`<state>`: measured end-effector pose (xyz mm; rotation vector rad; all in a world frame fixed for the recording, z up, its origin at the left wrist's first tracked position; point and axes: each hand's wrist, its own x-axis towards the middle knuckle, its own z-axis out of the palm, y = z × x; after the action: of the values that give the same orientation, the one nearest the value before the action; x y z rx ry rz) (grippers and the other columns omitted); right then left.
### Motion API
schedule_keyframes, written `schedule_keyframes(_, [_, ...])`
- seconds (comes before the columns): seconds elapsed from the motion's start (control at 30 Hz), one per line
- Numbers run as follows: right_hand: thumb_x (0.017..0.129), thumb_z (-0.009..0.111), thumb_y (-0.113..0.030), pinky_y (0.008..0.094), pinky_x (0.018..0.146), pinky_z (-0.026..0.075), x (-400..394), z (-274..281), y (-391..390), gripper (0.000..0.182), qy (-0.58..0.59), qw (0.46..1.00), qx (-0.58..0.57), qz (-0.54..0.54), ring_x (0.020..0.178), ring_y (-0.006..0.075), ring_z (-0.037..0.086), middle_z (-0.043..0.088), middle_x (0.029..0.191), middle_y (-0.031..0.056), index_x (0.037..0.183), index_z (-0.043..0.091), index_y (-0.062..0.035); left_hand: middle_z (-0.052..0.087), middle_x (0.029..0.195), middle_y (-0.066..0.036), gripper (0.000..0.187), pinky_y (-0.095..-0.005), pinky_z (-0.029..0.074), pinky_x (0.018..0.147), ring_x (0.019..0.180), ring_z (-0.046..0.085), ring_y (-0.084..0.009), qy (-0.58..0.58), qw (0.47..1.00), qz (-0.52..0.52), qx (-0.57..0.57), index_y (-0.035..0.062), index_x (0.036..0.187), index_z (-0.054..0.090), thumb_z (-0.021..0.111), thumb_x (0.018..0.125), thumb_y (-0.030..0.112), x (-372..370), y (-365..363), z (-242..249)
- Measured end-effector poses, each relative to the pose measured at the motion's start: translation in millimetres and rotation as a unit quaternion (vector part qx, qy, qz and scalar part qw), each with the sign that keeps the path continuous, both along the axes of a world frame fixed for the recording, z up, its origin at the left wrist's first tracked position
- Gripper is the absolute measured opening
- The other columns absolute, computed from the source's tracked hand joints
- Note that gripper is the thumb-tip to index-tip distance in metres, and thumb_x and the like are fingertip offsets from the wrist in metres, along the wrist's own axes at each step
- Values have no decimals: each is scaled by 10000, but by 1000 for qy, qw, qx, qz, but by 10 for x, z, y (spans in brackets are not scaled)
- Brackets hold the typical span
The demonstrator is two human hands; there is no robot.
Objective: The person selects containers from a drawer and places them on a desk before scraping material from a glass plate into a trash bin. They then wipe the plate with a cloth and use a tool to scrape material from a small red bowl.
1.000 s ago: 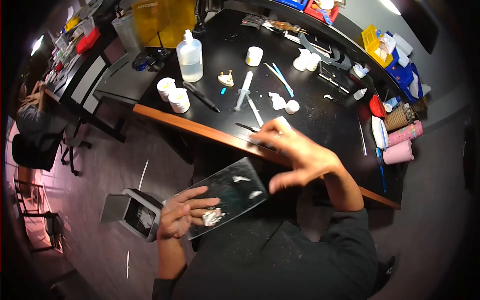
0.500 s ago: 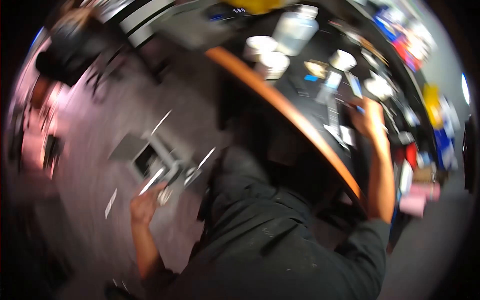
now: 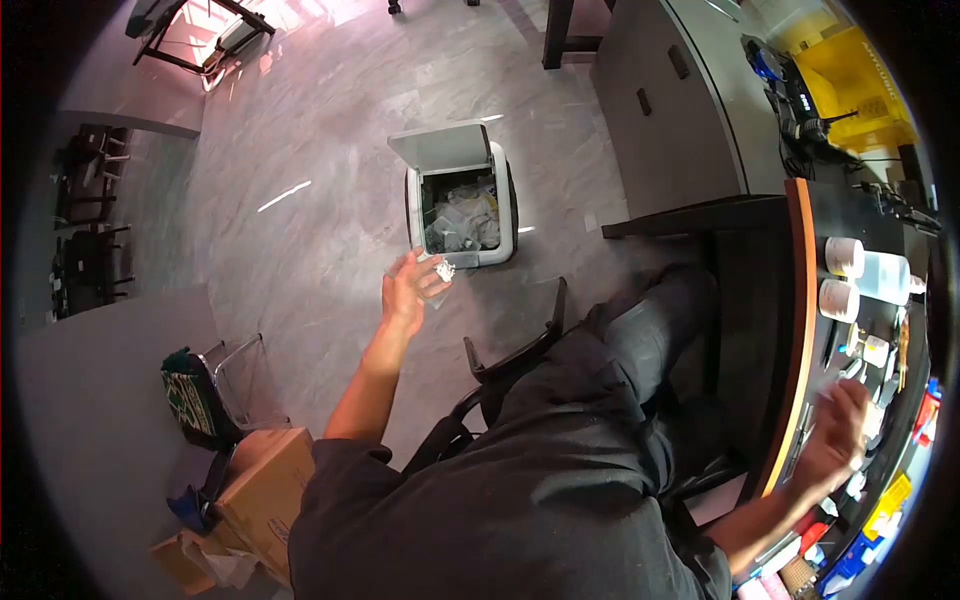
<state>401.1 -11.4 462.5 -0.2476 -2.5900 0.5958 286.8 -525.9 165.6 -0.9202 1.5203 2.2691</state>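
Observation:
My left hand point(image 3: 405, 295) reaches out over the floor at the near edge of an open trash bin point(image 3: 508, 215). Its fingers are closed round a small crumpled white scrap point(image 3: 445, 270), perhaps tissue. Clear plastic bags and other waste point(image 3: 465, 222) fill much of the bin, and its lid point(image 3: 440, 150) stands raised. My right hand point(image 3: 838, 440) is over the dark desk at the right, near small white items; motion blur hides what its fingers do.
On the desk stand two white tubs point(image 3: 843, 257) and a clear bottle point(image 3: 885, 277). A yellow bin point(image 3: 855, 85) sits farther back. A chair armrest point(image 3: 520, 345) is beside my legs. Cardboard boxes point(image 3: 265, 490) and a folding chair point(image 3: 200, 400) are at the lower left.
The view has swung left, bringing the bin to the middle and the desk to the right edge. My left hand remains by the bin with the white scrap; my right hand is still over the desk.

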Motion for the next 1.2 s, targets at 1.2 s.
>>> schedule_keyframes(1.2, [751,715,-13,334,717,578,-2196,-3205,-3311,133,-369,813,-345,290,764,254,736,745,853,162,863,781,-40,597,1266,-313,590,-438,635,743,1033,669,-383,-14,994,102,-31,-131,1447,357,471,981,212,-465,386,59])
